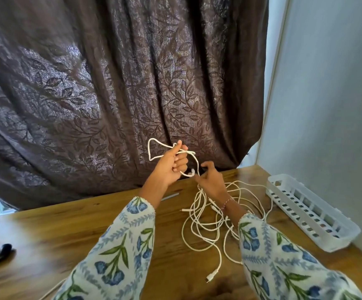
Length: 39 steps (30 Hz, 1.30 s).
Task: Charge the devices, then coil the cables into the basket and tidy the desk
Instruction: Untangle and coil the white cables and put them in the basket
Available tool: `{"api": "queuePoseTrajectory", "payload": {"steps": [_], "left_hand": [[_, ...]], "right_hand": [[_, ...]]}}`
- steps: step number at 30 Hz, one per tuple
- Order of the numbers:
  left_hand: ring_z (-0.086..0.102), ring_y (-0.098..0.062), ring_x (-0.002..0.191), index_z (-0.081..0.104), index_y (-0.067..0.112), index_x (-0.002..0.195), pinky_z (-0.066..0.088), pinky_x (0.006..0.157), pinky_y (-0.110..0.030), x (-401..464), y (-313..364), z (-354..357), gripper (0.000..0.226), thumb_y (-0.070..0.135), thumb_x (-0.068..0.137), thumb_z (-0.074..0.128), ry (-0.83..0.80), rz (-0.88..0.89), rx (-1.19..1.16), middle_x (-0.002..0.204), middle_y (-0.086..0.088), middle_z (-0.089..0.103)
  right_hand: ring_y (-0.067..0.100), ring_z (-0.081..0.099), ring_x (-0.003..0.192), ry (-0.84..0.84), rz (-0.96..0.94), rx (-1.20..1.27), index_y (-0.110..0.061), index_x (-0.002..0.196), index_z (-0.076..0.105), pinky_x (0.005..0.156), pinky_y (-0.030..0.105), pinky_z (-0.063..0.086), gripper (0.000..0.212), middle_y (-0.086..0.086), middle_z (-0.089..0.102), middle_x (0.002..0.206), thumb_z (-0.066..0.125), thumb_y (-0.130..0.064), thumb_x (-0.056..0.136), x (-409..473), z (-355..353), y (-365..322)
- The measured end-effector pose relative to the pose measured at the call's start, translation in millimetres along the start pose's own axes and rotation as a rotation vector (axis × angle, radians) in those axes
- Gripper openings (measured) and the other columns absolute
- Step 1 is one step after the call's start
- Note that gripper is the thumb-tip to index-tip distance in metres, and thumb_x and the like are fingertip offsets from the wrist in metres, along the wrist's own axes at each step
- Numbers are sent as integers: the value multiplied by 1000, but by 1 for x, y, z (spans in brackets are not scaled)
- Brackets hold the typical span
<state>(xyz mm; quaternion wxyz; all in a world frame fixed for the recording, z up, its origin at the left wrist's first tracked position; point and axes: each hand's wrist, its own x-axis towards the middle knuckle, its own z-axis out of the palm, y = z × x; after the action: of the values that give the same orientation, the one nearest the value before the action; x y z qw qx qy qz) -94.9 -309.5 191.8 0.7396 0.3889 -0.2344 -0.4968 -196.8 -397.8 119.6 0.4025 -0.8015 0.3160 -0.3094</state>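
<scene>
Cable (171,150) looped above desk (67,230), gripped in left hand (171,167) to keep coil shape; right hand (211,180) pinching free strand to feed it (remaining tangle (210,224) on desk). Basket (309,213) waiting, right.

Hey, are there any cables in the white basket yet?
No, the white basket by the wall shows no cable in it, while the white cables lie tangled on the desk.
</scene>
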Motion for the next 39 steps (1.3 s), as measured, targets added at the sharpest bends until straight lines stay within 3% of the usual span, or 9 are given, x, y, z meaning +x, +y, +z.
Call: {"api": "queuePoseTrajectory", "payload": {"steps": [3, 7, 11, 14, 17, 20, 23, 30, 39], "left_hand": [[22, 0, 27, 57, 11, 88, 13, 29, -11, -5, -6, -6, 24, 23, 99, 40, -56, -62, 251, 38, 11, 28], [32, 1, 38, 59, 12, 119, 24, 37, -11, -12, -3, -17, 36, 2, 84, 64, -179, -126, 1069, 48, 12, 38], [50, -6, 68, 66, 11, 110, 38, 62, -19, -8, 1, -23, 25, 12, 86, 65, -140, -93, 1699, 81, 0, 62], [44, -7, 60, 71, 5, 97, 33, 55, -21, -9, 1, -26, 18, 19, 89, 62, 14, -62, 1489, 64, 4, 55], [31, -5, 45, 70, 10, 96, 23, 43, -19, -12, 3, -28, 15, 21, 87, 65, 68, -150, 1264, 53, 7, 40], [22, -1, 35, 69, 9, 92, 15, 35, -14, -13, 4, -31, 12, 17, 90, 60, 22, -168, 988, 46, 11, 31], [22, 1, 32, 66, 8, 87, 15, 31, -12, -12, 3, -27, 20, 14, 96, 49, 5, -132, 827, 43, 12, 30], [23, -1, 25, 61, 4, 78, 17, 31, -13, -17, 14, -23, 39, 25, 99, 36, -32, -67, 162, 36, 8, 28], [27, -4, 25, 68, 5, 82, 19, 29, -13, -24, 19, -52, 49, 24, 101, 28, 45, 156, -203, 39, 7, 33]], "right_hand": [[22, 64, 63, 3, -70, 36, -10, 88, 63, 65, 36, 56, 7, 13, 66, 71, 56, -10, 87, 10, -5, -2], [6, 63, 67, -55, -64, 25, -8, 80, 72, 63, 18, 51, 18, 2, 69, 75, 63, 7, 76, 17, -21, 27], [-3, 60, 60, -129, 104, 92, -26, 57, 72, 84, 35, 51, 42, -15, 67, 60, 61, 6, 81, 16, -39, 78], [17, 62, 69, -121, 243, 268, -15, 66, 69, 67, 26, 51, 28, 4, 66, 69, 59, 5, 83, 16, -40, 67], [28, 60, 87, -182, 236, 221, -14, 68, 69, 79, 34, 49, 29, 6, 65, 76, 55, 4, 86, 15, -37, 72], [17, 61, 90, -133, 68, 0, -16, 87, 72, 91, 35, 46, 13, -1, 67, 87, 59, -15, 89, 12, -40, 58], [15, 62, 95, -142, -63, 292, -11, 105, 66, 92, 30, 46, 19, 5, 66, 100, 54, -19, 93, 6, -38, 10], [0, 44, 40, -171, -92, 457, 1, 90, 65, 43, 11, 39, 12, 2, 55, 58, 53, -3, 91, 12, -38, -15], [1, 44, 35, -124, 109, 533, -7, 74, 57, 35, 14, 36, 15, 4, 58, 54, 63, 4, 82, 12, -50, -7]]}}
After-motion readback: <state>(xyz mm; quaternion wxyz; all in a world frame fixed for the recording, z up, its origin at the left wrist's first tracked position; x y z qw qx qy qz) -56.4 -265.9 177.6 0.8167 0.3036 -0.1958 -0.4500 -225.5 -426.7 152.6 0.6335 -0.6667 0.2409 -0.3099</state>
